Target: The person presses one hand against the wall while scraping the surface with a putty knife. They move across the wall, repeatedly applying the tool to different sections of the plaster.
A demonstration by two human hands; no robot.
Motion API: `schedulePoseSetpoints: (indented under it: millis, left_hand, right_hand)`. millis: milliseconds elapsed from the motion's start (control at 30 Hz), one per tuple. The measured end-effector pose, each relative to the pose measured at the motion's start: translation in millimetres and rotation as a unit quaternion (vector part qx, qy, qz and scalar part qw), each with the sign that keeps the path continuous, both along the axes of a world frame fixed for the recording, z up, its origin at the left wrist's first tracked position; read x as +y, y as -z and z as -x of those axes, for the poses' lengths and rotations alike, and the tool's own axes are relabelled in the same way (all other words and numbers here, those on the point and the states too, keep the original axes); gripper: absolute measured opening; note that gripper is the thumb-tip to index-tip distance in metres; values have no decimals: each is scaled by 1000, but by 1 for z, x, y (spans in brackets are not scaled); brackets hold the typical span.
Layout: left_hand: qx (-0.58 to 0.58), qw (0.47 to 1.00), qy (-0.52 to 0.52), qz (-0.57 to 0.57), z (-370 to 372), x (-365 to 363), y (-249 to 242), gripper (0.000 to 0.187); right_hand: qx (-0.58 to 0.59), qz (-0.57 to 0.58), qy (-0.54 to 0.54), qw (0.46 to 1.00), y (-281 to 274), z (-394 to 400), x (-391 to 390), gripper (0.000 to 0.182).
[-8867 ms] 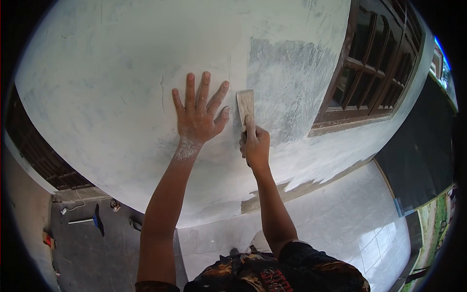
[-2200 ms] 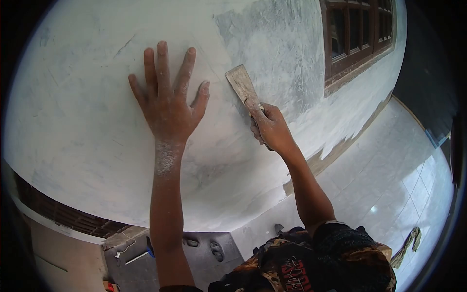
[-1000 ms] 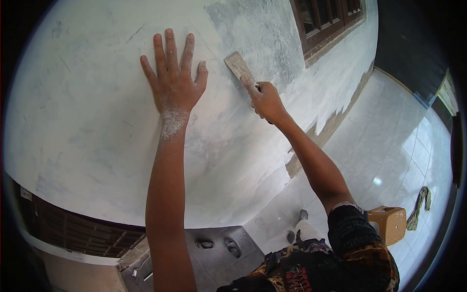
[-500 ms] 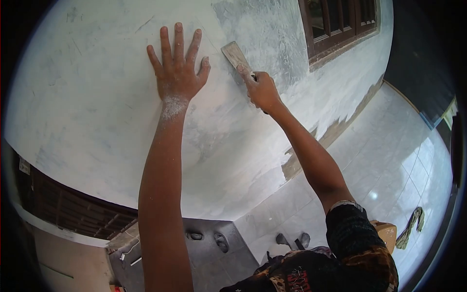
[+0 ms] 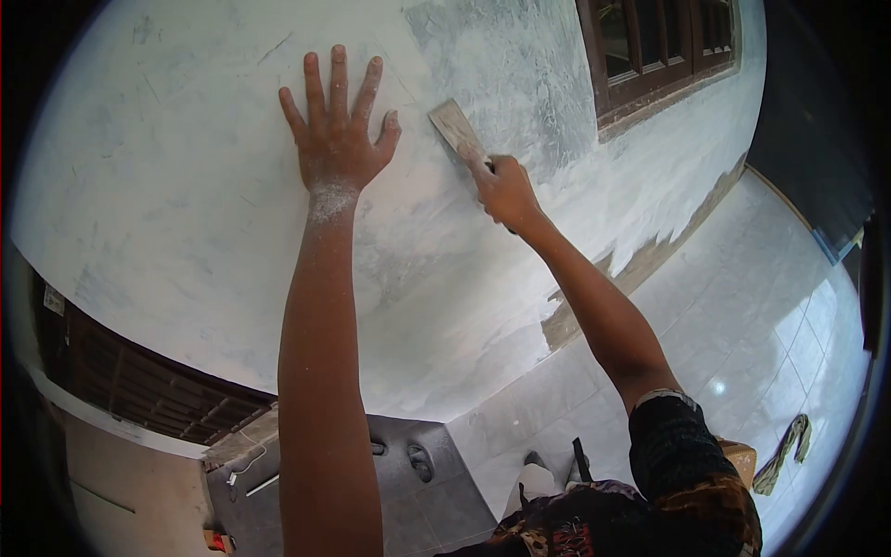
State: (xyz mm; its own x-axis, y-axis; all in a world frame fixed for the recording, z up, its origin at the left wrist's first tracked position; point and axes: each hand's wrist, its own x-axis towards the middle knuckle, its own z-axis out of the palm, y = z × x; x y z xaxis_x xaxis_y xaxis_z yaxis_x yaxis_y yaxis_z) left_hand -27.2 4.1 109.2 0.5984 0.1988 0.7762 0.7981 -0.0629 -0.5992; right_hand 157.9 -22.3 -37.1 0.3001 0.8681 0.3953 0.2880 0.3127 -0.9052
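My left hand (image 5: 340,139) lies flat on the whitish, patchy wall (image 5: 204,223), its fingers spread apart. White dust covers that wrist. To its right, my right hand (image 5: 509,193) is closed around the handle of a putty knife (image 5: 457,128). The wide blade, smeared with pale dust, points up and left and lies against or very close to the wall, beside a greyer patch of its surface. Most of the handle is hidden inside my fingers.
A brown-framed window (image 5: 650,46) sits at the upper right. Below the wall run light floor tiles (image 5: 687,343), with a crumpled cloth (image 5: 784,455) and a tan box-like object (image 5: 739,459) at right. Dark sandals (image 5: 420,462) lie on darker tiles near a brown slatted panel (image 5: 139,381).
The putty knife and my right hand have moved slightly down and to the right along the wall. My left hand stays in its place. The view has shifted a little.
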Motion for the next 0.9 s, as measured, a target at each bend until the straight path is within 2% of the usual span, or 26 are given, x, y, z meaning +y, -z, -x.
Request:
schedulePoseSetpoints:
  millis: [100, 333, 400, 433, 500, 600, 733, 900]
  left_hand:
    - [-1, 1000, 3, 5, 0, 0, 4, 72]
    - [-6, 1000, 9, 9, 1, 0, 3, 73]
    - [-7, 1000, 2, 12, 0, 0, 5, 73]
    - [-8, 1000, -4, 13, 0, 0, 4, 73]
    - [-11, 1000, -1, 16, -1, 0, 3, 73]
    - [-13, 1000, 0, 20, 1, -2, 4, 73]
    - [-11, 999, -32, 17, -1, -1, 4, 73]
    - [-13, 1000, -1, 18, 2, -2, 5, 73]
  right_hand:
    - [13, 53, -30, 998, -41, -1, -8, 71]
    - [-5, 75, -26, 997, -16, -4, -8, 73]
    - [41, -8, -39, 998, -29, 0, 3, 66]
    - [39, -11, -40, 998, -30, 0, 3, 66]
    - [15, 27, -27, 999, -27, -1, -1, 73]
    - [26, 79, -43, 996, -17, -1, -12, 73]
    - [21, 40, -33, 998, -40, -1, -5, 70]
    - [45, 47, -48, 997, -14, -1, -7, 67]
